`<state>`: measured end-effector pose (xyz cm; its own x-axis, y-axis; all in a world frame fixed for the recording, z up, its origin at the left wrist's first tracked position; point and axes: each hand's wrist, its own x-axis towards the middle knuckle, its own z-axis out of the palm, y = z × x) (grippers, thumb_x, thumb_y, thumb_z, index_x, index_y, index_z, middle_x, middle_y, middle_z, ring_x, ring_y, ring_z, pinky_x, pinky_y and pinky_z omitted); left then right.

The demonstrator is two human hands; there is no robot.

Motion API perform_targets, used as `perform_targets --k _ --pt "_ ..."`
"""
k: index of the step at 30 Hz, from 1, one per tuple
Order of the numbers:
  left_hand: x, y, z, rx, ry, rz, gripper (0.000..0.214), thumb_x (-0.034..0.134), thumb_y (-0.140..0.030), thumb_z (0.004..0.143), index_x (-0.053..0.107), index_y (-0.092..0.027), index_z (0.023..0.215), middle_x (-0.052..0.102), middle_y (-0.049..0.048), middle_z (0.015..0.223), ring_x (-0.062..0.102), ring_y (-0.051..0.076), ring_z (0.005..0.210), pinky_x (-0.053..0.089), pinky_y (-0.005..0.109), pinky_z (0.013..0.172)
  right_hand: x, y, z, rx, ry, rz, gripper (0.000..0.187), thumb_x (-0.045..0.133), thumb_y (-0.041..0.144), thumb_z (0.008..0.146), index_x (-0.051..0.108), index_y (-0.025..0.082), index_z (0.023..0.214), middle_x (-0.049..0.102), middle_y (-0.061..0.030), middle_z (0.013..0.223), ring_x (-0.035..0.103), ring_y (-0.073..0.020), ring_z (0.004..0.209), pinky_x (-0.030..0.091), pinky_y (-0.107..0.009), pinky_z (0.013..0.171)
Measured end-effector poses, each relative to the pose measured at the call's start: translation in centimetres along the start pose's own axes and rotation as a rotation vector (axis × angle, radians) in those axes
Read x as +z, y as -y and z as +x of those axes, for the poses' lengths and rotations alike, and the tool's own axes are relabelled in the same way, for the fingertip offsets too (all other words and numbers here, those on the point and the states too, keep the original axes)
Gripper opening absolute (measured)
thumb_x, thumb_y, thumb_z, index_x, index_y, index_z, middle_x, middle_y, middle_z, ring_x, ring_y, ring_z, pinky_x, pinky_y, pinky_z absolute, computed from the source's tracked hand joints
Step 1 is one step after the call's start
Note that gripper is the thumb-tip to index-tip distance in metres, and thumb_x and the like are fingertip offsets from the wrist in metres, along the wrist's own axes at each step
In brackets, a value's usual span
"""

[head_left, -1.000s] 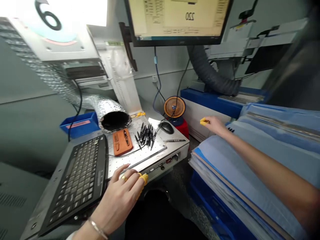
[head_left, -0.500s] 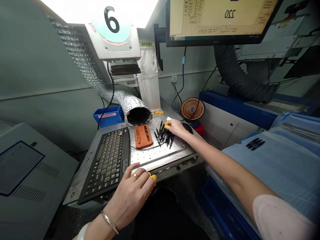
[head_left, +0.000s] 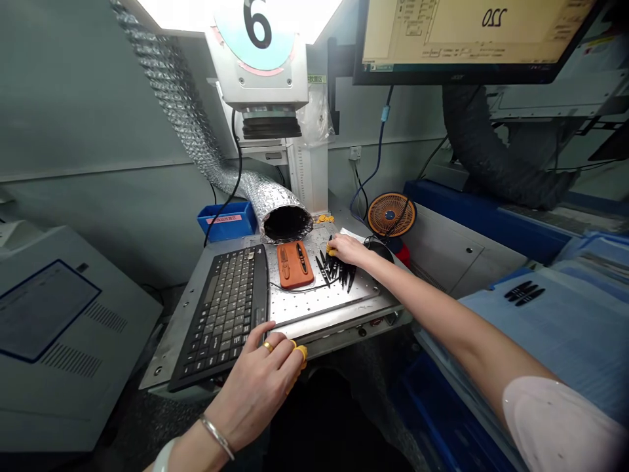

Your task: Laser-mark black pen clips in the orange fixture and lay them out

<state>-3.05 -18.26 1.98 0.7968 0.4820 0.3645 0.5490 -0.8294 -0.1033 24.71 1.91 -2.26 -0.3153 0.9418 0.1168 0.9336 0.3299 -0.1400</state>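
Note:
My right hand (head_left: 348,250) reaches over a pile of slim black pen-like pieces (head_left: 339,272) on the perforated metal plate (head_left: 299,303). Its yellow-covered fingertips are closed at the pile's far end, and a dark tip shows just above them; the rest of the grip is hidden. Left of the pile lies an orange block (head_left: 295,278) with two shaped slots, the right one holding a black piece (head_left: 302,258). My left hand (head_left: 263,377) rests palm down at the plate's front edge by the keyboard (head_left: 223,308), fingers loosely bent and apart, with nothing visible in them.
A foil duct (head_left: 282,196) opens behind the orange block, beside a blue bin (head_left: 228,226). Above hangs a machine head (head_left: 270,88) marked 6. An orange fan (head_left: 392,215) stands behind right. Several black pieces (head_left: 525,293) lie on blue sheeting (head_left: 555,334) at right.
The camera view has turned slightly left, so the bench appears farther right. My right hand stays at the pile, its fingers lower among the black pieces. My left hand stays at the front edge.

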Motion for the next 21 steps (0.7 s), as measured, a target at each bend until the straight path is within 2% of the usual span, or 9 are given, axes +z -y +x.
perform_targets --k 7,11,14,17,21 --pt "0.3 0.0 0.0 0.003 0.034 -0.004 0.016 0.04 -0.008 0.089 0.049 -0.018 0.08 0.051 -0.0016 0.074 0.046 0.014 0.075 0.027 0.043 0.101 0.1 -1.2 0.2 -0.205 -0.028 -0.056 0.016 0.054 0.017 0.087 0.065 0.019 0.097 0.057 -0.0071 0.092 0.051 -0.0185 0.088 0.032 -0.024 0.071" --pt "0.3 -0.1 0.2 0.004 0.049 0.001 0.014 0.041 -0.008 0.088 0.05 -0.018 0.082 0.051 -0.0014 0.076 0.045 0.014 0.075 0.027 0.043 0.102 -0.8 -1.8 -0.4 -0.263 -0.11 -0.07 0.014 0.051 0.02 0.09 0.063 0.018 0.097 0.056 -0.0066 0.092 0.049 -0.0175 0.086 0.032 -0.025 0.075" --pt "0.4 -0.2 0.5 0.005 0.067 0.0 0.014 0.042 -0.009 0.088 0.049 -0.018 0.081 0.051 -0.0014 0.076 0.045 0.014 0.076 0.027 0.043 0.102 -2.0 -2.0 -1.1 -0.24 -0.208 -0.001 0.012 0.05 0.018 0.089 0.061 0.016 0.093 0.056 -0.0067 0.091 0.048 -0.0173 0.085 0.032 -0.025 0.075" --pt "0.5 -0.5 0.9 0.008 0.07 0.007 0.014 0.042 -0.011 0.089 0.049 -0.018 0.08 0.051 -0.0013 0.076 0.045 0.014 0.076 0.028 0.042 0.101 -3.1 -1.9 -1.7 -0.155 -0.288 0.155 0.011 0.047 0.016 0.088 0.058 0.015 0.088 0.057 -0.0049 0.086 0.049 -0.0155 0.078 0.032 -0.023 0.07" --pt "0.7 -0.7 1.7 0.016 0.067 0.027 0.012 0.043 -0.013 0.089 0.05 -0.018 0.08 0.05 -0.0012 0.075 0.046 0.013 0.075 0.028 0.042 0.102 -3.2 -1.3 -2.4 0.005 -0.302 0.368 0.01 0.047 0.019 0.085 0.057 0.017 0.085 0.06 -0.0004 0.076 0.051 -0.0132 0.068 0.031 -0.022 0.06"
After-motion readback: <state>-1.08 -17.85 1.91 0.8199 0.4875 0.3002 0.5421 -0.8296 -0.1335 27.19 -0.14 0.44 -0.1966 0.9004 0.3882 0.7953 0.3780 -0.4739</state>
